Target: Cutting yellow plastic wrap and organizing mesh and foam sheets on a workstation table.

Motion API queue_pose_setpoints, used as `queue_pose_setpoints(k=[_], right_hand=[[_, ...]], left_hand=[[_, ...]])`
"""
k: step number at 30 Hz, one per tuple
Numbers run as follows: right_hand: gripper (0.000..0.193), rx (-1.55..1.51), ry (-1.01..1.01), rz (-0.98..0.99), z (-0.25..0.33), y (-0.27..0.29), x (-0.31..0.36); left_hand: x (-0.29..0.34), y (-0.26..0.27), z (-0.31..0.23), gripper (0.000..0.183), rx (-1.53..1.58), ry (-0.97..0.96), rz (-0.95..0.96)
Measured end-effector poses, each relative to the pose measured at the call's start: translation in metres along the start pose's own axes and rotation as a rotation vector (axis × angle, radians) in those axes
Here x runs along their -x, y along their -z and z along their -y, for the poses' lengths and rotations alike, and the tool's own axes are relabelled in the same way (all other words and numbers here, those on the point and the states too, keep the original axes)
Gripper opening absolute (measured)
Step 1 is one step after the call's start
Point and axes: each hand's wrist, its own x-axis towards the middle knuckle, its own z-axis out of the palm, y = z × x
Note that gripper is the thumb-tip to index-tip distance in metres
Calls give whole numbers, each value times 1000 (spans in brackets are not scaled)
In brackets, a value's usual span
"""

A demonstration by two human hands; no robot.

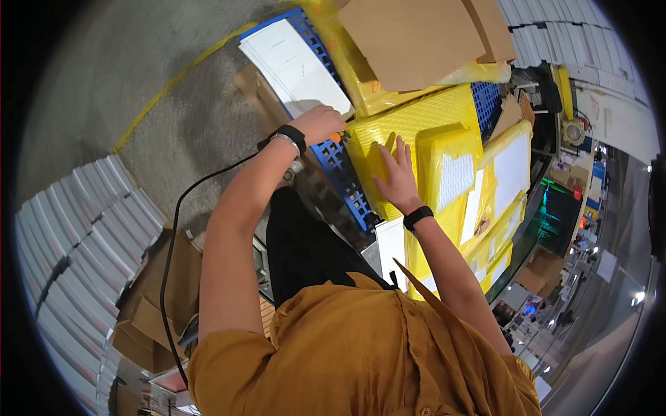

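My left hand [322, 125] is closed, with a small orange object [336, 137] showing at its fingertips; its kind is too small and covered to make out. It is at the left edge of a package wrapped in yellow plastic [388, 111], above a blue slatted plastic pallet [340, 170]. Fingers spread, my right hand [399, 177] lies against the yellow wrap, just left of a smaller yellow-wrapped parcel [454, 163] with a white label. Beyond my left hand, white sheets [291, 62] lie on the pallet's corner.
A brown cardboard sheet [416, 41] rests on the far yellow packages. More yellow-wrapped parcels [506, 170] with white labels are stacked to the right. A black cable [166, 277] curves across the left side, near an open cardboard box [156, 305] and stacked grey panels [76, 249].
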Motion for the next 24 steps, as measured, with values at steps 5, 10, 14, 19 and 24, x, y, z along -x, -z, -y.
queue_pose_setpoints(k=[5,10,14,19,24], right_hand=[[73,29,-5,131,9,-3,-27],[73,42,4,151,7,-4,-20],[73,83,29,174,5,-5,-8],[74,83,9,202,10,-5,-3],[71,35,-4,221,9,0,-4]], left_hand=[[2,-2,8,15,47,-58,7],[-7,1,12,12,104,-58,85],[-17,4,13,14,142,-87,127],[-21,8,16,16,161,-126,168],[-6,11,20,20,144,-45,68]])
